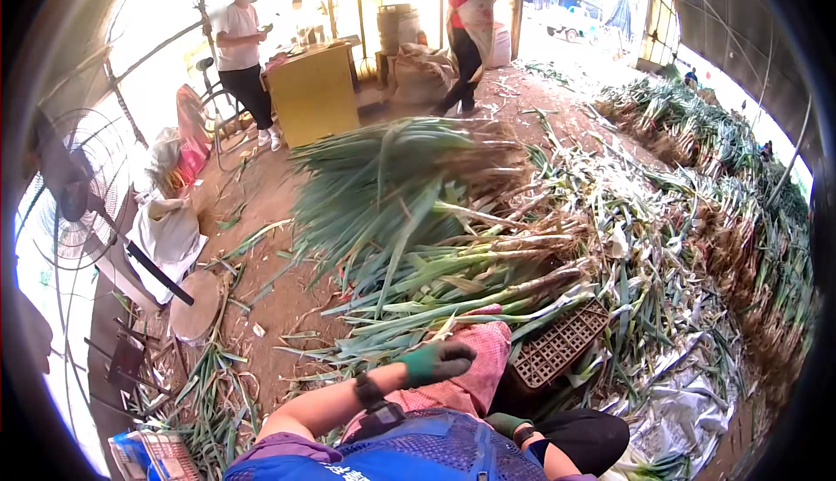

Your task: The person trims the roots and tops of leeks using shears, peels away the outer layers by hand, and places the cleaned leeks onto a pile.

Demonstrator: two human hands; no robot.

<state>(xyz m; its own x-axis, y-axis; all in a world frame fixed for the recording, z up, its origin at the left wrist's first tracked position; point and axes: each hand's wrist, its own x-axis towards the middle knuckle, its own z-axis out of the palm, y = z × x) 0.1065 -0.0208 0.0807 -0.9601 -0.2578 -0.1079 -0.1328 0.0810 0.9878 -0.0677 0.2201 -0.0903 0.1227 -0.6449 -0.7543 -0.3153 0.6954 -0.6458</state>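
My left hand [440, 362], in a green glove, hovers over the pink checked cloth [477, 355] on my lap. Its fingers are stretched out and nothing shows in them. Low beside my dark-trousered leg is my right hand [508, 426], also green-gloved; its fingers are hidden. Just ahead of my knees lies a heap of long green onions [453, 285], leaves to the left and roots to the right. A bundle of green onions [401, 163] on the far side of the heap is smeared by motion. An upturned brown plastic crate [562, 342] stands right of the cloth.
Trimmed leaves [644, 281] cover the ground at right, with a long row of green onions [766, 220] beyond. A fan [74, 189] and a round stool top [197, 307] stand left. Two people are near a yellow cabinet [313, 94] at the back.
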